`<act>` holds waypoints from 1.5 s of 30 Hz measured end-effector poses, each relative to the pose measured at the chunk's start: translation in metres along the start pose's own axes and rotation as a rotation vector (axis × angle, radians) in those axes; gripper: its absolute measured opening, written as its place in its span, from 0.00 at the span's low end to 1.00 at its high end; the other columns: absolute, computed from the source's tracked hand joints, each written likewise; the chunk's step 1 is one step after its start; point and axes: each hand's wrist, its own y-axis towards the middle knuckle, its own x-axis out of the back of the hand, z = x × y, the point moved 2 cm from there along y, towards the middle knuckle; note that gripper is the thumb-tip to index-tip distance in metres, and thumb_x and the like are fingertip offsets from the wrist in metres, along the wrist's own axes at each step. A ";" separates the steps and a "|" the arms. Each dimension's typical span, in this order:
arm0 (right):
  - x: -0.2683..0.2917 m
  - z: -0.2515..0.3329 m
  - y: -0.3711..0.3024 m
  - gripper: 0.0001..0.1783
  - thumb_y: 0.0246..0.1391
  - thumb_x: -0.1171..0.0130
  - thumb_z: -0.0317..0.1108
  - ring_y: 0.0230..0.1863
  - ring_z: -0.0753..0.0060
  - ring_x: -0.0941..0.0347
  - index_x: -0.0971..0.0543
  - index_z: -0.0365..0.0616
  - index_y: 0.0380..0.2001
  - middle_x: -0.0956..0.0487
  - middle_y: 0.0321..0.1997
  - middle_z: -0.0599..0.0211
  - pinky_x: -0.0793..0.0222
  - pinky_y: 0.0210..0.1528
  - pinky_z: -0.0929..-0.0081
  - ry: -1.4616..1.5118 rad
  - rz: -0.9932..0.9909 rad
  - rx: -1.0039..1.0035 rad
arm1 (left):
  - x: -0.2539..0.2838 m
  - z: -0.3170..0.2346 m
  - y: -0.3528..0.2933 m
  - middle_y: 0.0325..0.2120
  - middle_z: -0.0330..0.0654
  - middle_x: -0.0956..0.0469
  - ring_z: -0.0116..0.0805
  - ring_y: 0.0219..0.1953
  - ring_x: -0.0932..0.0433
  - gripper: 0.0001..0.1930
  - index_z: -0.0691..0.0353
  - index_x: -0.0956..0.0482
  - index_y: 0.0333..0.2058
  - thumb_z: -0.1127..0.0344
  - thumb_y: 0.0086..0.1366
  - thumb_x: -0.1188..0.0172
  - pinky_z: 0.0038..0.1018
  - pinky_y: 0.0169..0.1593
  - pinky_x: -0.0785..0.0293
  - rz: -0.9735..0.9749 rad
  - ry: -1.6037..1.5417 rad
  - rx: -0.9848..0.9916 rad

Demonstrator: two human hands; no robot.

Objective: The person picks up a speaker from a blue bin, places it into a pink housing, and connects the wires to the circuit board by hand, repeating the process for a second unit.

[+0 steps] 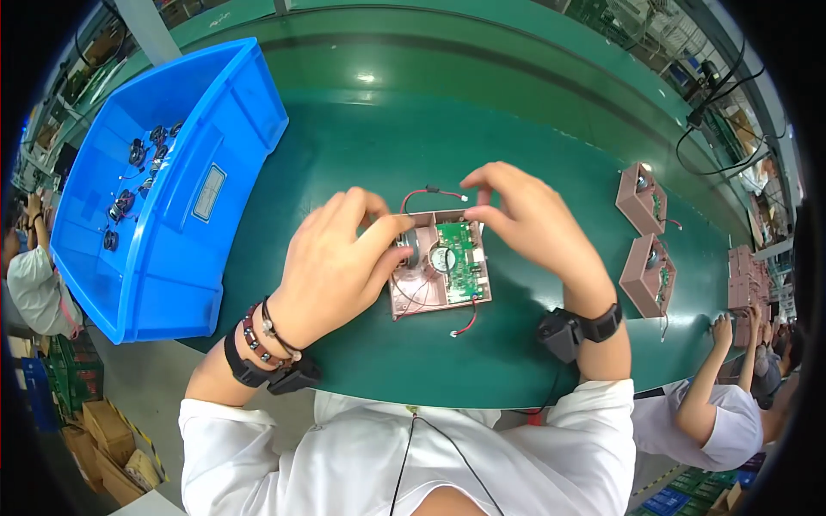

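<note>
A pinkish-brown plastic housing (418,301), open side up, lies on the green table in front of me. In its right part sits a green circuit board (465,258) with a round pale part (442,260) beside it. My left hand (340,258) reaches over the housing's left wall, thumb and index finger closed on a dark round speaker (411,248) partly hidden by the fingers. My right hand (520,211) has thumb and fingers apart at the far right corner, the thumb at the rim. Red-and-black wires (422,193) with a white plug run past the far edge; another red lead (467,325) hangs out in front.
A blue bin (185,249) holding several small wired speakers (120,205) stands at the left. Two similar housings (641,202) rest at the right, with more stacked (747,279) farther along. Other people work at both sides; a co-worker's arm (710,378) reaches onto the table at right.
</note>
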 end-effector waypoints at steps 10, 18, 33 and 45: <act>-0.024 -0.013 -0.001 0.06 0.53 0.40 0.29 0.30 0.75 0.30 0.24 0.40 0.34 0.25 0.30 0.66 0.34 0.33 0.75 0.465 0.164 -0.146 | -0.035 0.001 0.039 0.28 0.34 0.27 0.34 0.36 0.26 0.06 0.55 0.23 0.31 0.67 0.54 0.36 0.35 0.49 0.36 -0.070 0.023 -0.122; -0.023 -0.010 -0.002 0.04 0.53 0.41 0.27 0.25 0.75 0.31 0.24 0.38 0.31 0.25 0.26 0.69 0.34 0.29 0.77 0.531 0.165 -0.033 | -0.035 -0.006 0.036 0.27 0.32 0.27 0.32 0.35 0.26 0.06 0.53 0.24 0.28 0.71 0.50 0.37 0.34 0.48 0.36 -0.135 0.046 -0.220; -0.025 -0.002 0.000 0.05 0.51 0.39 0.27 0.23 0.78 0.31 0.24 0.36 0.30 0.23 0.23 0.68 0.35 0.28 0.78 0.578 0.225 -0.103 | -0.035 -0.001 0.029 0.26 0.31 0.28 0.32 0.34 0.27 0.07 0.53 0.22 0.27 0.70 0.48 0.34 0.34 0.46 0.37 -0.194 -0.011 -0.146; -0.029 -0.013 0.001 0.08 0.48 0.37 0.33 0.23 0.77 0.33 0.24 0.41 0.28 0.25 0.23 0.72 0.36 0.33 0.76 0.511 0.271 -0.017 | -0.023 0.001 0.000 0.45 0.46 0.29 0.45 0.47 0.29 0.24 0.60 0.28 0.49 0.64 0.53 0.34 0.37 0.50 0.35 0.051 -0.120 0.047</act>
